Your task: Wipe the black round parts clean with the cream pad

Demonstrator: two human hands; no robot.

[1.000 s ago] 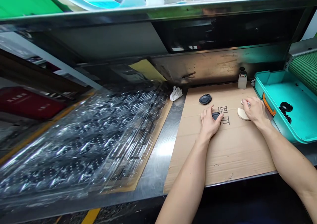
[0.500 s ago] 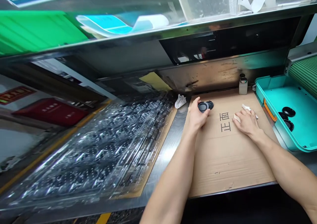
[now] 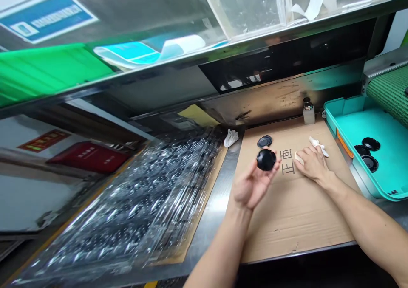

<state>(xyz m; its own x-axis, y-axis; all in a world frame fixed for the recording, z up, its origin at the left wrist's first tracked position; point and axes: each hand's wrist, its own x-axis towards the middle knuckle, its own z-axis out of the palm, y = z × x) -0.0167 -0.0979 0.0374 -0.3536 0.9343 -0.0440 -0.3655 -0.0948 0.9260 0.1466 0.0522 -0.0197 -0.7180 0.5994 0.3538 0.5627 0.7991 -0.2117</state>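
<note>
My left hand (image 3: 253, 184) is turned palm up over the cardboard sheet (image 3: 296, 216). Its fingers grip a black round cap (image 3: 266, 159) by the edge, the smooth glossy face toward me. Just beyond it, a second black cap (image 3: 264, 141) lies on the cardboard, showing a ringed face. My right hand (image 3: 312, 165) rests on the cardboard with curled fingers around a small cream-coloured pad (image 3: 298, 157), mostly hidden. A crumpled white cloth (image 3: 318, 146) lies right behind those fingers.
A turquoise bin (image 3: 382, 190) at right holds several black caps (image 3: 370, 143). A small bottle (image 3: 309, 113) stands at the cardboard's back edge. Clear plastic trays (image 3: 127, 194) fill the left side. White crumpled tissue (image 3: 230, 138) lies between. A metal shelf (image 3: 236, 41) spans above.
My left hand has lifted one black cap toward me and turned its glossy face up; the other cap stays on the cardboard. My right hand has barely moved. The view has shifted slightly.
</note>
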